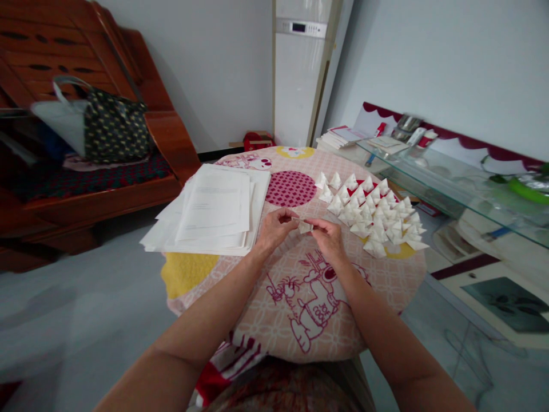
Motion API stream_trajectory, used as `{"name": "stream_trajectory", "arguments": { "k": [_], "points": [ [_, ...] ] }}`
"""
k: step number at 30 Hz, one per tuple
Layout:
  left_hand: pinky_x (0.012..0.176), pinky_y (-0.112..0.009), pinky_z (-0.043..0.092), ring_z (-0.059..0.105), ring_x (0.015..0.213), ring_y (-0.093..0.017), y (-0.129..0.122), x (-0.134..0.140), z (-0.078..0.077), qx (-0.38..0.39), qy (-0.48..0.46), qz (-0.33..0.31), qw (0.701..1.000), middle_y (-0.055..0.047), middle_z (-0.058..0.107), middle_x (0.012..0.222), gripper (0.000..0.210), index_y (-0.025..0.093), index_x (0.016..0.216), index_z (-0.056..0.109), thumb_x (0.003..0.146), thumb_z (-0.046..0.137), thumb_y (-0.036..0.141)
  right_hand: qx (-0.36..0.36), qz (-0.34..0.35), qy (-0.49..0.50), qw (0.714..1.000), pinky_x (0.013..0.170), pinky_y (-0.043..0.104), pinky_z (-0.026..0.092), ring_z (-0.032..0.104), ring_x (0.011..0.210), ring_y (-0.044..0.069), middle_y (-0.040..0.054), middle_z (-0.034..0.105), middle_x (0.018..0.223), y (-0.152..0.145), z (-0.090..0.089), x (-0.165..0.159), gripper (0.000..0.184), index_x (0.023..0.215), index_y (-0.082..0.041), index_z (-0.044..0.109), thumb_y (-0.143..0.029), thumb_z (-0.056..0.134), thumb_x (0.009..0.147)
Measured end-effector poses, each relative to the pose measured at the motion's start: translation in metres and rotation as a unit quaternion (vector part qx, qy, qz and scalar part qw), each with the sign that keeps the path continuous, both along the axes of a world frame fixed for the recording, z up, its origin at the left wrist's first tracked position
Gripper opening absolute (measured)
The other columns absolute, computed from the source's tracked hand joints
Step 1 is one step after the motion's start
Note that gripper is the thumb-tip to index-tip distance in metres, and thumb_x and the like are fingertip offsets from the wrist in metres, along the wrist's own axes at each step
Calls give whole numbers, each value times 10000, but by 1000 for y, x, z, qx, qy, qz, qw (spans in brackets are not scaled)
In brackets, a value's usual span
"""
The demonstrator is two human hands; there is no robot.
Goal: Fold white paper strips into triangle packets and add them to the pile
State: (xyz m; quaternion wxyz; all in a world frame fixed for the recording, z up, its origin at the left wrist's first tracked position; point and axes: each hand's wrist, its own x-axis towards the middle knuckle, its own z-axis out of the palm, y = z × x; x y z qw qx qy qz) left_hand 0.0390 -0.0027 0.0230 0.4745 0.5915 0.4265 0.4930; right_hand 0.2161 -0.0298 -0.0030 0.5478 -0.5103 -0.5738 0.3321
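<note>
Between my two hands, over the middle of the round table, is a small folded piece of paper (305, 227). My left hand (277, 229) pinches its left side with thumb and forefinger. On the right side, my right hand (328, 236) grips it with closed fingertips. To the left lies a stack of printed paper sheets (214, 209), its top sheets askew. Many small pointed folded white paper pieces (375, 212) stand in rows to the right of my right hand. The exact folds of the held piece are too small to make out.
A patterned pink cloth (257, 320) covers the round table. Close by on the right stands a glass-topped cabinet (472, 194) with papers and small items on it. A wooden bench (171, 143) with bags (114, 126) is at left. A white upright unit (299, 80) stands behind.
</note>
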Motion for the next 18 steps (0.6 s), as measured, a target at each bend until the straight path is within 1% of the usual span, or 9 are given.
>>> {"name": "stream_trajectory", "arguments": {
  "k": [3, 5, 8, 10, 12, 15, 18],
  "points": [
    [637, -245, 482, 619, 667, -141, 0, 0, 1, -1, -3, -2, 1000, -4, 680, 715, 160, 162, 828, 726, 703, 721, 262, 13, -7, -4, 1000, 770, 363, 618, 754, 833, 236, 34, 821, 920, -1, 3, -2, 358, 942, -245, 836, -175, 574, 708],
    [631, -241, 473, 610, 664, -138, 0, 0, 1, 4, 1, -4, 1000, 0, 677, 714, 162, 164, 827, 726, 696, 724, 260, 30, -15, -15, 999, 808, 371, 619, 758, 881, 245, 44, 823, 949, -3, 7, -3, 303, 917, -246, 835, -194, 599, 733],
    [634, -243, 472, 611, 672, -140, 0, 0, 1, 9, 13, -8, 1000, 2, 675, 718, 161, 164, 823, 726, 698, 719, 264, 55, -36, -36, 997, 783, 365, 618, 750, 855, 243, 64, 814, 936, -4, 10, -4, 204, 888, -233, 824, -252, 655, 775],
    [641, -246, 480, 617, 677, -140, -1, 0, 1, 10, 20, -10, 1000, 2, 679, 724, 156, 163, 821, 727, 700, 717, 260, 79, -53, -71, 993, 774, 361, 609, 736, 838, 237, 70, 803, 922, -4, 11, -3, 165, 869, -229, 811, -260, 669, 793],
    [670, -255, 508, 638, 703, -143, -1, 1, 1, 7, 17, -16, 1000, -7, 697, 758, 154, 162, 824, 726, 697, 722, 248, 109, -69, -119, 984, 791, 366, 598, 721, 848, 235, 69, 787, 907, -5, 12, -3, 151, 849, -234, 797, -228, 652, 805],
    [722, -280, 564, 674, 751, -153, -3, 3, 1, -12, -15, -33, 999, -24, 714, 809, 174, 154, 842, 724, 692, 730, 242, 158, -99, -191, 964, 819, 381, 582, 699, 862, 244, 73, 755, 877, -6, 13, -4, 189, 830, -243, 776, -169, 603, 817],
    [715, -290, 600, 683, 746, -150, -4, 4, 1, -36, -54, -41, 997, -29, 710, 828, 189, 142, 853, 721, 702, 726, 256, 191, -129, -249, 941, 822, 385, 564, 672, 867, 254, 84, 725, 867, -9, 14, -7, 221, 822, -243, 761, -134, 569, 817]
  ]
}}
